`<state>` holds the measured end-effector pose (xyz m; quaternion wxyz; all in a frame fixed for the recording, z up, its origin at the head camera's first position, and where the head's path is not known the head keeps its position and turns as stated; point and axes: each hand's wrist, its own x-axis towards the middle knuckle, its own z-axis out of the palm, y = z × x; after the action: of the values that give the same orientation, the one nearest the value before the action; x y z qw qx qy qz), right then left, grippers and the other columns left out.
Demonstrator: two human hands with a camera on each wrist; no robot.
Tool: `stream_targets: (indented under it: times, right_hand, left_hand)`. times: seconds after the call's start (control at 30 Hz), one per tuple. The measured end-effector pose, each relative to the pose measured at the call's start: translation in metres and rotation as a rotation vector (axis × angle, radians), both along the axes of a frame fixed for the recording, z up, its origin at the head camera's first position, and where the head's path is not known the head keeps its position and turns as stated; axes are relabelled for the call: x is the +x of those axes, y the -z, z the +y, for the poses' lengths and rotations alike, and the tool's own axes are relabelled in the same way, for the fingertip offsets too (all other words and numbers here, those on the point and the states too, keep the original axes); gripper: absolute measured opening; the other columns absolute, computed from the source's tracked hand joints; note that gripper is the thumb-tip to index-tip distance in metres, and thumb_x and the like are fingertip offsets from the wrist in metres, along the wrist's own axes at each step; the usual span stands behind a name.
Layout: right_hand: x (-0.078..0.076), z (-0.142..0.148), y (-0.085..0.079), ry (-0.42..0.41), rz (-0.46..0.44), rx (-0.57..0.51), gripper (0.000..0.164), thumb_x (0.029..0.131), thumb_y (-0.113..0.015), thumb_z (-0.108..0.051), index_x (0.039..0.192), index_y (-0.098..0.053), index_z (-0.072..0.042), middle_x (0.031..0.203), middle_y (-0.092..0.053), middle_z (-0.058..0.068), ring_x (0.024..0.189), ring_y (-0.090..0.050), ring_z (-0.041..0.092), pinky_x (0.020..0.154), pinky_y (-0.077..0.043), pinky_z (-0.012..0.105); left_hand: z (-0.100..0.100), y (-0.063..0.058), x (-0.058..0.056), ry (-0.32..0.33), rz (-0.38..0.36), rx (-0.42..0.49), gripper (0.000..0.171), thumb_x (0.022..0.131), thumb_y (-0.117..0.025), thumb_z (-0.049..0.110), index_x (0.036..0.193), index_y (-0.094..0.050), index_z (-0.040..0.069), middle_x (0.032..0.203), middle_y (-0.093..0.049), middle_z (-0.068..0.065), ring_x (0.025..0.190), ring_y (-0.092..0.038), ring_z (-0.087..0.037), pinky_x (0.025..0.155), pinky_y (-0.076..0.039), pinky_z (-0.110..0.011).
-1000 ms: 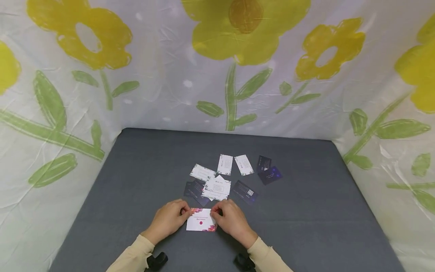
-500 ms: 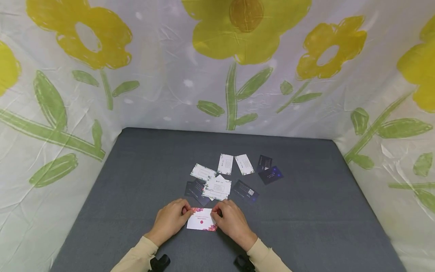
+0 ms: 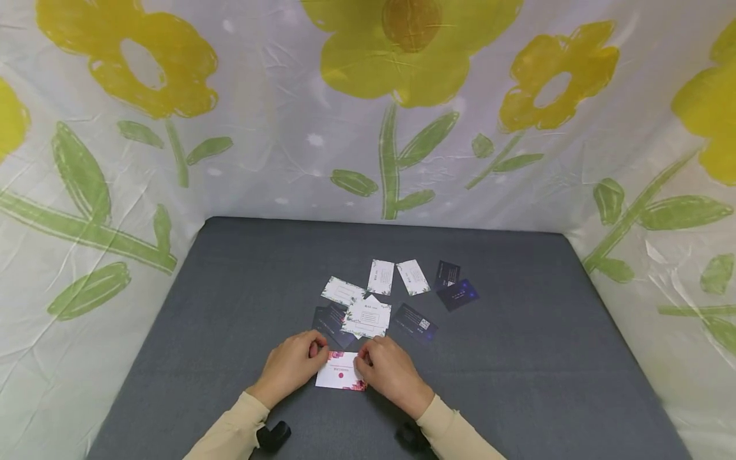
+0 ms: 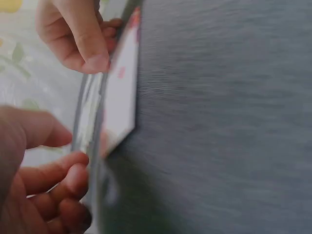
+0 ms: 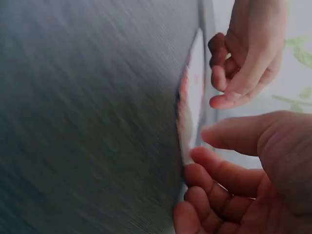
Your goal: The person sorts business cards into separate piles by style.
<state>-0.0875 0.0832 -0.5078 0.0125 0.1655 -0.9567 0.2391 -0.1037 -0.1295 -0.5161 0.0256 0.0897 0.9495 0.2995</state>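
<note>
A white card with pink and red floral corners lies on the dark grey table in front of me, long side across. At its upper left corner is my left hand, fingers loosely curled; in the left wrist view its thumb and forefinger stand apart with nothing between them. My right hand overlaps the card's right end in the head view. The right wrist view shows a gap between its thumb and forefinger, the fingertips right by the card's near end.
Beyond the hands, several white leaf-bordered cards and dark cards lie scattered, some overlapping. The grey tabletop reaches back to a fabric wall printed with yellow flowers.
My left hand has shifted slightly up and its fingers have come off the card's corner. My right hand has loosened its fingers with little movement. The card stays almost in place.
</note>
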Motion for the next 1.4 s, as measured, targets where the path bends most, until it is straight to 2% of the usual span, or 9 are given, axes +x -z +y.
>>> stream_targets:
  times: [0.1, 0.2, 0.3, 0.4, 0.67, 1.0, 1.23, 1.3, 1.4]
  right_hand:
    - [-0.012, 0.006, -0.007, -0.016, 0.042, 0.056, 0.009, 0.091, -0.077, -0.016, 0.084, -0.073, -0.014, 0.074, -0.061, -0.004, 0.072, -0.051, 0.01, 0.059, -0.041, 0.023]
    - [-0.026, 0.01, -0.01, -0.032, 0.154, 0.13, 0.005, 0.091, -0.079, -0.017, 0.087, -0.076, -0.014, 0.077, -0.063, -0.001, 0.074, -0.052, 0.015, 0.061, -0.045, 0.027]
    - [-0.037, 0.014, -0.009, -0.061, 0.266, 0.184, 0.004, 0.089, -0.081, -0.017, 0.09, -0.078, -0.014, 0.078, -0.063, 0.002, 0.074, -0.052, 0.018, 0.063, -0.046, 0.029]
    - [-0.043, 0.016, -0.007, -0.074, 0.323, 0.212, 0.006, 0.088, -0.083, -0.018, 0.092, -0.08, -0.014, 0.079, -0.061, 0.003, 0.074, -0.05, 0.019, 0.064, -0.046, 0.03]
    - [-0.047, 0.026, -0.006, -0.001, 0.283, 0.217, 0.005, 0.09, -0.08, -0.019, 0.09, -0.083, -0.016, 0.078, -0.06, 0.003, 0.075, -0.049, 0.021, 0.065, -0.045, 0.033]
    - [-0.05, 0.035, -0.005, 0.107, 0.304, 0.222, 0.006, 0.09, -0.077, -0.019, 0.09, -0.082, -0.015, 0.08, -0.061, 0.006, 0.078, -0.053, 0.024, 0.063, -0.046, 0.037]
    - [-0.041, 0.03, -0.005, -0.039, 0.321, 0.188, 0.007, 0.089, -0.079, -0.02, 0.093, -0.084, -0.017, 0.082, -0.06, 0.005, 0.074, -0.047, 0.02, 0.064, -0.044, 0.033]
    - [-0.04, 0.031, -0.005, -0.003, 0.326, 0.205, 0.006, 0.089, -0.079, -0.02, 0.089, -0.084, -0.018, 0.081, -0.06, 0.005, 0.074, -0.046, 0.02, 0.061, -0.043, 0.033]
    - [-0.045, 0.038, -0.006, 0.115, 0.318, 0.248, 0.013, 0.089, -0.077, -0.021, 0.08, -0.082, -0.016, 0.078, -0.059, 0.007, 0.075, -0.048, 0.024, 0.059, -0.041, 0.035]
  left_hand:
    - [0.01, -0.008, -0.011, 0.017, 0.065, -0.022, 0.01, 0.092, -0.074, 0.021, 0.1, -0.078, 0.016, 0.073, -0.056, 0.008, 0.067, -0.047, -0.007, 0.056, -0.035, -0.026]
    - [0.023, -0.012, -0.021, 0.053, 0.14, -0.076, 0.017, 0.095, -0.072, 0.021, 0.108, -0.079, 0.014, 0.083, -0.066, 0.002, 0.076, -0.057, -0.014, 0.057, -0.044, -0.03]
    - [0.034, -0.012, -0.029, 0.089, 0.182, -0.128, 0.017, 0.096, -0.07, 0.02, 0.109, -0.078, 0.013, 0.092, -0.071, -0.003, 0.086, -0.062, -0.021, 0.059, -0.05, -0.035]
    - [0.041, -0.009, -0.034, 0.098, 0.227, -0.151, 0.013, 0.095, -0.07, 0.018, 0.104, -0.077, 0.013, 0.092, -0.07, -0.005, 0.085, -0.061, -0.023, 0.057, -0.051, -0.037]
    - [0.046, 0.001, -0.037, 0.07, 0.323, -0.139, 0.013, 0.091, -0.068, 0.012, 0.1, -0.078, 0.011, 0.084, -0.068, -0.006, 0.078, -0.058, -0.024, 0.053, -0.047, -0.035]
    - [0.044, 0.007, -0.034, 0.073, 0.343, -0.145, 0.012, 0.09, -0.07, 0.013, 0.099, -0.079, 0.012, 0.081, -0.065, -0.005, 0.075, -0.054, -0.022, 0.051, -0.043, -0.033]
    - [0.044, 0.008, -0.034, 0.062, 0.331, -0.149, 0.013, 0.091, -0.073, 0.018, 0.101, -0.074, 0.01, 0.084, -0.064, -0.006, 0.079, -0.055, -0.025, 0.053, -0.045, -0.035]
    - [0.045, 0.009, -0.034, 0.068, 0.321, -0.161, 0.015, 0.09, -0.076, 0.02, 0.101, -0.073, 0.01, 0.084, -0.064, -0.007, 0.079, -0.053, -0.025, 0.053, -0.044, -0.035]
    - [0.045, 0.009, -0.035, 0.074, 0.293, -0.185, 0.023, 0.089, -0.08, 0.027, 0.101, -0.072, 0.009, 0.083, -0.062, -0.008, 0.078, -0.05, -0.024, 0.052, -0.041, -0.033]
